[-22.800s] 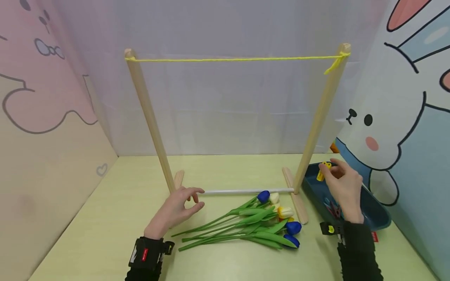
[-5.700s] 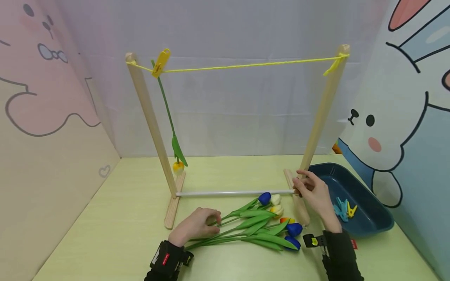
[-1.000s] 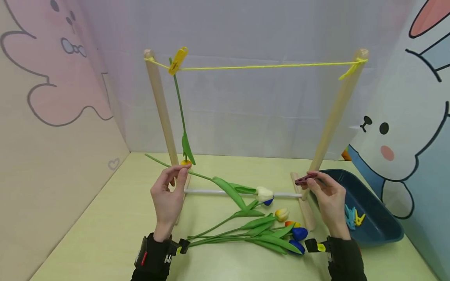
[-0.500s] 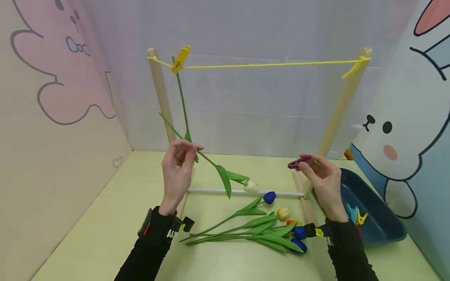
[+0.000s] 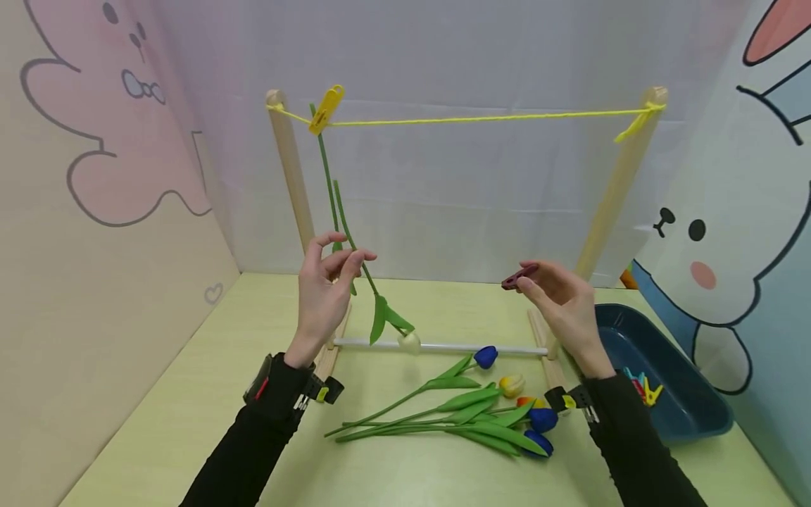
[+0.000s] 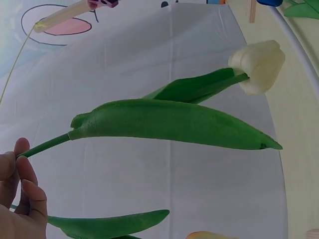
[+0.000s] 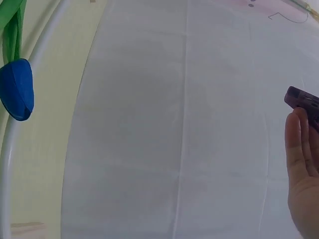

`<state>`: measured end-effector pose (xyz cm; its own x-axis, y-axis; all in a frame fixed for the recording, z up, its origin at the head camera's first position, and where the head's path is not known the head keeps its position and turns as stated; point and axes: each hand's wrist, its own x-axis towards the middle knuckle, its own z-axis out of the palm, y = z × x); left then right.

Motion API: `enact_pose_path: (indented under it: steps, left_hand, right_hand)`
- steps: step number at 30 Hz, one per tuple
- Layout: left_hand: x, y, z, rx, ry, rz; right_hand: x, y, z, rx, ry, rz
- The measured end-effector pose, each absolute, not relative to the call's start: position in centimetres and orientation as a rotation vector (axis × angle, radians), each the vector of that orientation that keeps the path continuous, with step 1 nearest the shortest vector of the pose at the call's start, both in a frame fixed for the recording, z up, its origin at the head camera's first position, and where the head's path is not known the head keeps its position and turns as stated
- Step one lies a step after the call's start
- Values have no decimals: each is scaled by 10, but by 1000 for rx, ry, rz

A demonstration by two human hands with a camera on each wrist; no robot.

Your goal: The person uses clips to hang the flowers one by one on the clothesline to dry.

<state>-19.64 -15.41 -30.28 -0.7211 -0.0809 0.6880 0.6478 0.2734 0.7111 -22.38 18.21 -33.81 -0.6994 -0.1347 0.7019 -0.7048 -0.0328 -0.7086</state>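
My left hand (image 5: 326, 296) pinches the stem of a white tulip (image 5: 408, 342), its bloom pointing down and right and the stem end rising above my fingers. In the left wrist view the tulip's long green leaves (image 6: 174, 122) stretch across the picture. My right hand (image 5: 564, 303) pinches a dark red clothespin (image 5: 519, 277) right of the middle of the frame. Above, a yellow clothespin (image 5: 326, 110) holds another tulip's stem (image 5: 326, 165) on the yellow string (image 5: 481, 119); that flower's lower part is hidden behind my left hand.
Wooden posts (image 5: 291, 169) carry the string, joined low down by a white rod (image 5: 443, 347). Several tulips (image 5: 443, 422) with blue, yellow and orange blooms lie on the table in front. A dark blue basin (image 5: 690, 415) with several clothespins (image 5: 649, 391) stands at the right.
The yellow clothespin and hanging tulip joined the string earlier. Within the last second, my left hand raised the white tulip, swinging it steeper; my right hand brought the dark red clothespin up and left.
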Motion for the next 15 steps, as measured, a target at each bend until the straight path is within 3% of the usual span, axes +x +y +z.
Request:
enact_pose_path:
  steps: [7, 15]
  left_hand:
    - [-210, -155, -289, -532, -1915, -1487]
    - [-222, -152, -280, -587, -1893, -1500]
  right_hand:
    - [-305, 199, -377, 1282, -1723, 1481]
    - [-234, 141, -281, 1190, -1760, 1154]
